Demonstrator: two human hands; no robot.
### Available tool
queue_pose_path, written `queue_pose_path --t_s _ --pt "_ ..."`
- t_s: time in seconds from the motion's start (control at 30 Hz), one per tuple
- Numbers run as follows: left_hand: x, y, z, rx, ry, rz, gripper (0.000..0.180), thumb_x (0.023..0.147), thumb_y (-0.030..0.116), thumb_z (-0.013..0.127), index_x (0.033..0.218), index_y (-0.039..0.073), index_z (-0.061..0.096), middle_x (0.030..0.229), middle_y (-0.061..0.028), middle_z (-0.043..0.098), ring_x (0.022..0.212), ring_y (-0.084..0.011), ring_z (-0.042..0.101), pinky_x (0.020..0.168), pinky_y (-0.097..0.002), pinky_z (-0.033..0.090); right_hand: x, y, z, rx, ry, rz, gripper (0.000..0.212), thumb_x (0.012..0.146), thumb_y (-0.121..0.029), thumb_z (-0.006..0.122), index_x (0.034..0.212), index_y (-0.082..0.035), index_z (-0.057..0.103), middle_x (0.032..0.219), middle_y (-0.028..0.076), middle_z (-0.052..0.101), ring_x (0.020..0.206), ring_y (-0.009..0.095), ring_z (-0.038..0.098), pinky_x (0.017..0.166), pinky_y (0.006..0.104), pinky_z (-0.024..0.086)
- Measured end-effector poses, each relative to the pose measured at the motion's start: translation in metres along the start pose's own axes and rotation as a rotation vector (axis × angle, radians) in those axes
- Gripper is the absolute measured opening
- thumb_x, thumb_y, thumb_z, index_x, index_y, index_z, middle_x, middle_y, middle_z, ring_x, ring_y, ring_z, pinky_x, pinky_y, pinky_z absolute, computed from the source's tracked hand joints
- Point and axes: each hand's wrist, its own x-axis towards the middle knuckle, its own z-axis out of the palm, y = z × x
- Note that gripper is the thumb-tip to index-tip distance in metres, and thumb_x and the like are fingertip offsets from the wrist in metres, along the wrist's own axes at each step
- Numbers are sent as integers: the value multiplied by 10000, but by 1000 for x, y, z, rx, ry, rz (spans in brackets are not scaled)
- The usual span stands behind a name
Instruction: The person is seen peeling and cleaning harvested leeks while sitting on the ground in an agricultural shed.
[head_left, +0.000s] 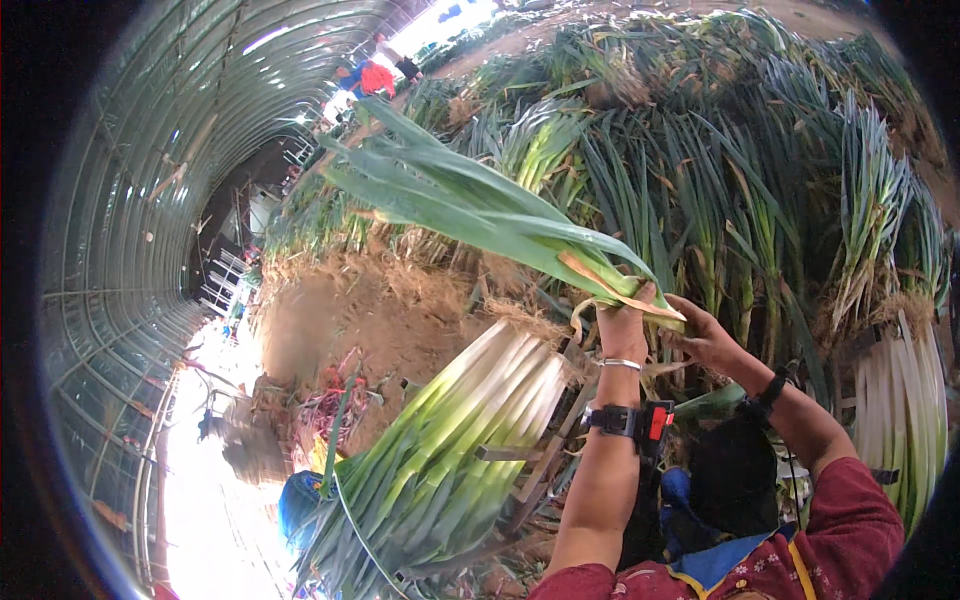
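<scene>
A large leek (480,215) with long, broad green leaves stretches up and to the left from my hands. My left hand (625,318) is closed around its stalk, with a dry yellowish outer leaf (610,283) hanging beside the fingers. My right hand (708,342) is at the lower end of the same stalk, fingers curled in against it; its fingertips are partly hidden. Below and left of my left forearm, a bundle of leeks (470,410) with white shafts lies on a low wooden rack (540,480), roots toward my hands.
Rows of untrimmed leeks (720,190) with earthy roots cover the ground ahead. Another white-shafted bundle (900,390) stands at the far right. Bare soil (350,320) lies left of centre, beside reddish strings (335,405). A ribbed tunnel wall (120,260) curves along the left; people (375,75) are far off.
</scene>
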Motion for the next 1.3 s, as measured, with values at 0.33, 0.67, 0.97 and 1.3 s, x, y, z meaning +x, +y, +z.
queue_pose_path --t_s 0.33,0.67,0.97,1.3 --pt "-7 -2 6 124 -3 -102 415 665 -6 754 1036 69 586 961 -28 612 860 -162 586 773 -314 468 19 -21 7 113 131 -140 516 867 -232 643 1286 -5 447 1211 62 526 1077 128 500 932 295 406" --pt "-10 4 18 -49 28 -176 393 684 -43 723 1039 44 578 960 -39 615 848 -180 607 742 -308 489 11 -30 7 -64 194 -235 454 879 -197 626 1238 29 463 1165 66 542 1075 114 493 934 272 387" --pt "-5 3 12 -113 29 -192 364 728 -75 601 1074 25 543 984 -88 599 905 -233 598 786 -386 502 0 -32 -5 51 102 -89 359 926 -264 548 1160 5 512 987 22 587 910 79 528 805 237 426" --pt "0 29 -3 -157 169 -170 345 731 -76 591 1060 23 555 1008 -73 591 893 -236 588 812 -380 490 -49 -24 -35 -106 124 -20 240 980 -272 432 1043 -63 530 657 -47 403 562 48 379 501 233 325"
